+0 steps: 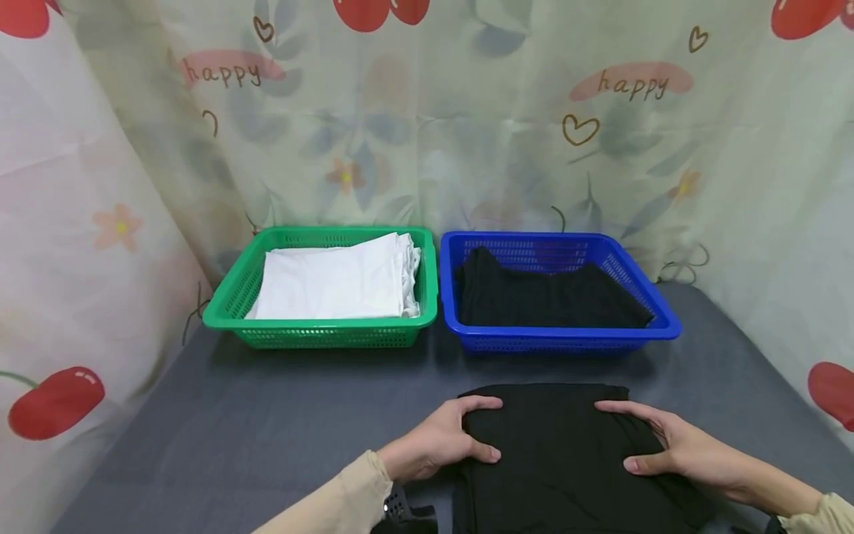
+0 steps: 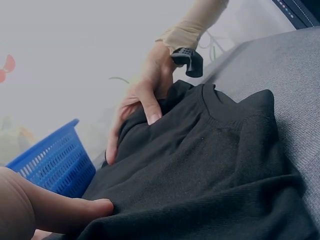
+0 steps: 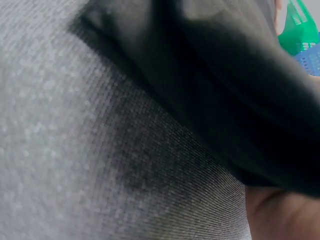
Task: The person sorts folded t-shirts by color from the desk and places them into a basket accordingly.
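A folded black shirt [image 1: 554, 460] lies on the grey table in front of me, and its ribbed neckline [image 2: 220, 111] shows in the left wrist view. My left hand [image 1: 437, 441] grips the shirt's left side, thumb and index finger over the top. On the opposite side my right hand [image 1: 697, 452] holds the cloth the same way, its thumb [image 2: 150, 109] resting on the fabric. The remaining fingers of both hands are mostly hidden. In the right wrist view, the shirt's edge [image 3: 200, 100] stands a little off the table.
Behind the shirt, a green basket [image 1: 320, 324] with folded white cloth [image 1: 330, 282] stands at left. Next to it is a blue basket [image 1: 560, 332] holding black cloth [image 1: 547, 297]. A printed curtain [image 1: 427, 170] hangs behind and beside the grey table [image 1: 280, 415].
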Action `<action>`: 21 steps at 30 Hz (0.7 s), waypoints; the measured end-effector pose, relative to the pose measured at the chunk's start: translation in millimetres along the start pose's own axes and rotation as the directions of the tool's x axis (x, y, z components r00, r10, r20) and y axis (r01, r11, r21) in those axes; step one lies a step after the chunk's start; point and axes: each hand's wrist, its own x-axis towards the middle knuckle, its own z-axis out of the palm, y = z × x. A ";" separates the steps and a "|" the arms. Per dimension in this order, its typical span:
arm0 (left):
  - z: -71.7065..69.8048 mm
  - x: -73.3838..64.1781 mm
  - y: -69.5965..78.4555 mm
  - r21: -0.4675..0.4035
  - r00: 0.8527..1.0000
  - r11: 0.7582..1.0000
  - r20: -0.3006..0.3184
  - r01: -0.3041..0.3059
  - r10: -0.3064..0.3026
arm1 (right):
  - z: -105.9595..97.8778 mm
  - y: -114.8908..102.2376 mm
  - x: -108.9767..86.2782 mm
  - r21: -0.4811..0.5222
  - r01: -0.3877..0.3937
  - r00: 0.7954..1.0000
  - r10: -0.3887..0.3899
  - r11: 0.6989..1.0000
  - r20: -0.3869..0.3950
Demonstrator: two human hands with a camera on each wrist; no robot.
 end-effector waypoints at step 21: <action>-0.2 -0.8 1.0 0.071 0.999 0.997 -0.040 0.013 -0.011 | -7.7 -0.6 2.6 0.089 -0.106 0.994 0.108 0.990 -0.019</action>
